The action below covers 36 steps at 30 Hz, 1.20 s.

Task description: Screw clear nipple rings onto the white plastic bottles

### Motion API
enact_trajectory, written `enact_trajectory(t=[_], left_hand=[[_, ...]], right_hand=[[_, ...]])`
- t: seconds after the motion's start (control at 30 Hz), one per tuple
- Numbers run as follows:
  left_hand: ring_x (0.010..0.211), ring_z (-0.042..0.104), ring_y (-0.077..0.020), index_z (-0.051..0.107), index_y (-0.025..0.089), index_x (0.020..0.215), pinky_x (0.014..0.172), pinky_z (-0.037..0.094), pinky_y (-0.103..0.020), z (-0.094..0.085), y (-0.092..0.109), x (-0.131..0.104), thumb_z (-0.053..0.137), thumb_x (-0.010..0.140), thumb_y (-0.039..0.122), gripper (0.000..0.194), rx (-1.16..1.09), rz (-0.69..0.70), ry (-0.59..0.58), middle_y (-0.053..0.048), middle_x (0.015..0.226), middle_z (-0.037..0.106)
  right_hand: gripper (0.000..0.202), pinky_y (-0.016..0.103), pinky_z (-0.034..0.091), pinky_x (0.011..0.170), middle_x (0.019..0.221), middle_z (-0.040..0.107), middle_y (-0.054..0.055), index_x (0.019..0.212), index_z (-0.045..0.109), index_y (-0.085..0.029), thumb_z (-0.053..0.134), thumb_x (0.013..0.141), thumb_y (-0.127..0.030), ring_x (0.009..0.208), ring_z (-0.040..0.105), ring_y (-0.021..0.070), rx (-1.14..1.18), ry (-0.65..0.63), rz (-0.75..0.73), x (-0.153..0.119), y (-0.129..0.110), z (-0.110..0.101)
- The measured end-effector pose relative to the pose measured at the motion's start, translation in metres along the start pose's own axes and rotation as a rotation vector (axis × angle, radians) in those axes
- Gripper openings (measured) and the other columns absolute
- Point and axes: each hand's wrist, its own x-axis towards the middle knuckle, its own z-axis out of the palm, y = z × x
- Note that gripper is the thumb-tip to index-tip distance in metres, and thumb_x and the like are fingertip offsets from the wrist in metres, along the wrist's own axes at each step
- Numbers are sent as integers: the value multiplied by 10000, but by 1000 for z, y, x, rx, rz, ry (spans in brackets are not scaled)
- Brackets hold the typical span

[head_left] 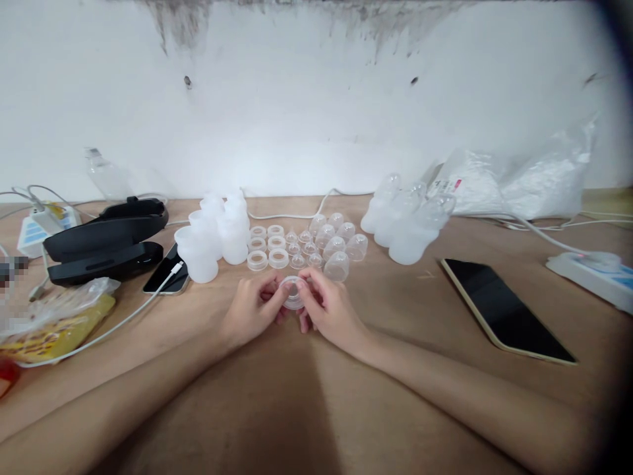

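Ring [293, 299] sits between both hands over the table [395, 307]; left hand [252, 302] and right hand [331, 303] pinch it from opposite sides, thumbs on top, fingers curled, probably for even pressure; collars [278, 265], teats [313, 260], domed caps [337, 267], white bottles [234, 240] stand grouped just beyond, presumably for reach; phone [507, 310] lies right, well apart.

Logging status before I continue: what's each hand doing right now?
Left hand: closed, holding the clear round piece at its left side.
Right hand: closed, holding the same piece's right side.
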Motion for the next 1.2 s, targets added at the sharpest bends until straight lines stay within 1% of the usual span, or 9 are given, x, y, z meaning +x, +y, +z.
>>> enact_trajectory(t=[0.13, 0.23, 0.4, 0.5, 0.67, 0.87, 1.03, 1.1, 1.2], left_hand=[[388, 487, -84, 484, 162, 691, 404, 368, -182, 1, 1, 1, 400, 838, 397, 289, 46, -48, 35, 36, 478, 526], [375, 471, -82, 490, 163, 679, 399, 354, -182, 1, 1, 2, 400, 835, 396, 294, 72, -61, 40, 44, 454, 506], [476, 520, -98, 479, 168, 724, 468, 384, -191, -2, 2, 2, 391, 844, 399, 274, 84, -18, 35, 35, 524, 539], [466, 491, -94, 473, 170, 700, 470, 357, -195, -3, 3, -1, 364, 857, 397, 296, 177, 3, 46, 39, 509, 531], [433, 412, -85, 449, 167, 610, 455, 296, -204, -2, 3, -5, 366, 850, 369, 325, 322, 58, 83, 42, 473, 492], [448, 454, -95, 444, 171, 614, 470, 326, -204, -1, 2, -1, 377, 840, 350, 296, 244, 3, 29, 40, 473, 506], [503, 527, -109, 482, 175, 718, 497, 360, -205, -7, -2, 2, 360, 849, 397, 284, 175, -23, -9, 29, 542, 554], [514, 529, -106, 479, 173, 700, 498, 355, -202, -9, -2, 2, 349, 853, 404, 305, 200, -23, -2, 29, 552, 545], [493, 477, -93, 467, 165, 651, 481, 323, -197, -9, -1, 1, 358, 850, 376, 310, 286, 3, 27, 35, 536, 514]], right_hand=[[212, 111, 329, 324, 491, 477, -62, 824, 414, -176, 332, 864, -367, 327, 492, 42, -53, 18, 12, 0, 0, 2], [220, 113, 320, 321, 467, 460, -67, 800, 417, -175, 324, 869, -363, 308, 464, 36, -86, 22, 18, 2, 0, 3], [231, 114, 359, 331, 558, 529, -41, 858, 417, -180, 352, 854, -401, 392, 515, 48, 46, 1, 29, 6, 1, 2], [220, 111, 362, 338, 601, 555, -28, 848, 414, -177, 366, 850, -392, 408, 518, 42, 69, -15, 0, 6, 0, 2], [190, 114, 330, 346, 438, 450, -75, 788, 407, -171, 368, 854, -345, 332, 478, 41, -16, -14, -39, 1, -2, 2], [186, 111, 321, 332, 437, 425, -85, 764, 385, -180, 362, 852, -343, 319, 476, 42, -13, -14, 9, 3, 0, 3], [165, 106, 345, 346, 582, 535, -50, 860, 358, -192, 368, 851, -356, 392, 522, 42, 101, -82, 24, 5, 1, 1], [155, 103, 357, 359, 610, 549, -44, 907, 353, -197, 394, 842, -331, 415, 532, 42, 112, -114, 8, 6, 1, 1], [130, 96, 352, 355, 579, 536, -52, 903, 355, -197, 418, 831, -285, 414, 525, 40, 127, -145, 12, 6, 5, 1]])
